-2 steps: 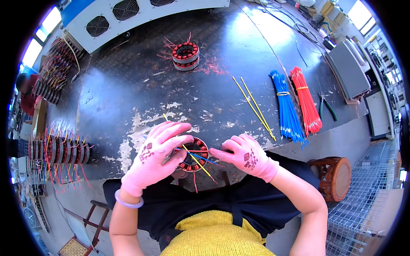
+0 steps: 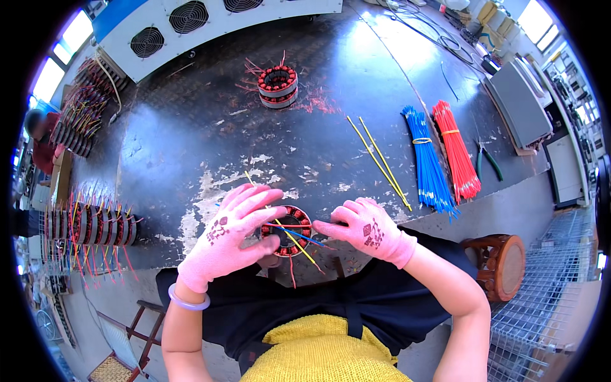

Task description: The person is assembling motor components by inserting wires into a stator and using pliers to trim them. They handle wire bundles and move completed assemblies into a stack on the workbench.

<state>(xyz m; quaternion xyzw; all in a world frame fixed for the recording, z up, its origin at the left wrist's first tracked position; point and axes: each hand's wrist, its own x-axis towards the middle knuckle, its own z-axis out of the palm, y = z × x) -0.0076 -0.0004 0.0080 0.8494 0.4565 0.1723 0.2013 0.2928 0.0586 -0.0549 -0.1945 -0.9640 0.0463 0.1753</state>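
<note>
A ring-shaped motor stator [image 2: 299, 216] with red windings sits at the table's near edge, between my gloved hands. A yellow wire [image 2: 305, 254], a blue wire [image 2: 294, 235] and a red wire [image 2: 294, 226] cross over its opening. My left hand [image 2: 232, 230], in a pink glove, rests over the stator's left side with fingers stretched out and thumb apart, hiding part of the rim and wires. At the stator's right edge, my right hand [image 2: 366, 231] pinches the end of the red wire between thumb and forefinger.
Two yellow wires [image 2: 380, 164] lie right of centre, beside bundles of blue wires [image 2: 428, 162] and red wires [image 2: 456, 153]. Green-handled pliers [image 2: 491, 164] lie farther right. Another stator [image 2: 278, 88] stands toward the back. Rows of stators [image 2: 95, 225] line the left, where a person [image 2: 46, 143] sits.
My left thumb has moved down, away from the fingers, baring more of the wires' crossing. My right hand has barely moved.
</note>
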